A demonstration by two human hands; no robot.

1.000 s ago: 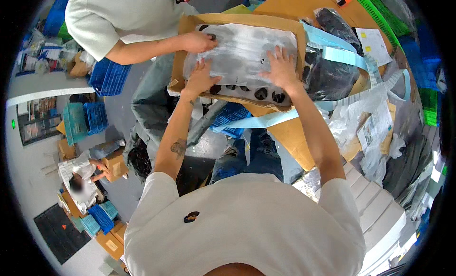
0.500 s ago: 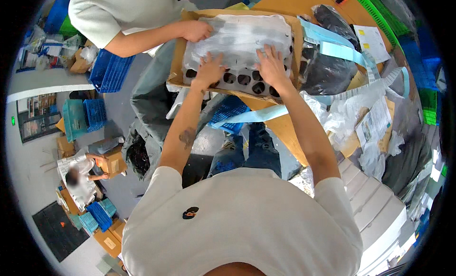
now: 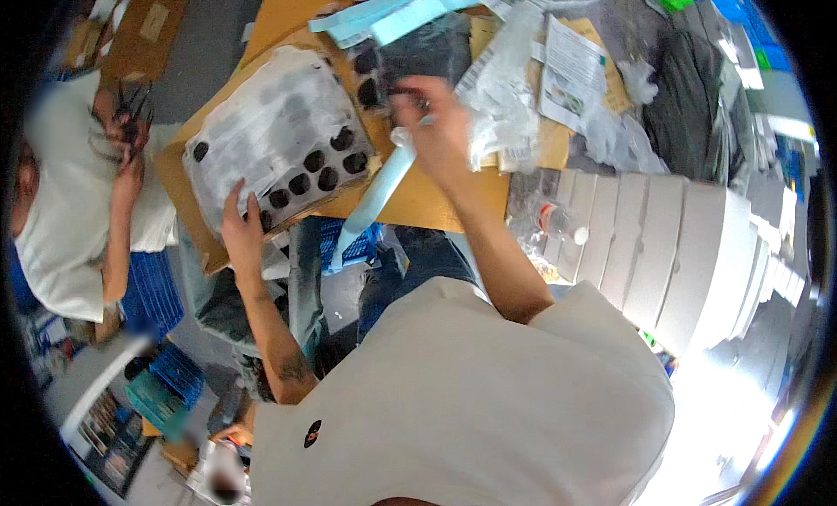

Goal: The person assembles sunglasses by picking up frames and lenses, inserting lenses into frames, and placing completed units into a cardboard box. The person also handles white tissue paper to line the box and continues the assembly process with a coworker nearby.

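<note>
Bare desk (image 3: 432,206) opening at six o'clock from the right fingers (image 3: 431,89); crumpled plastic (image 3: 497,101) blocks three, blue strip (image 3: 380,195) seven!

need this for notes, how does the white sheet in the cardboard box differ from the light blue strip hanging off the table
The sheet is white, the strip light blue. The sheet is broad, the strip long and narrow. The sheet lies inside the cardboard box, the strip hangs off the table. Both are pale.
</note>
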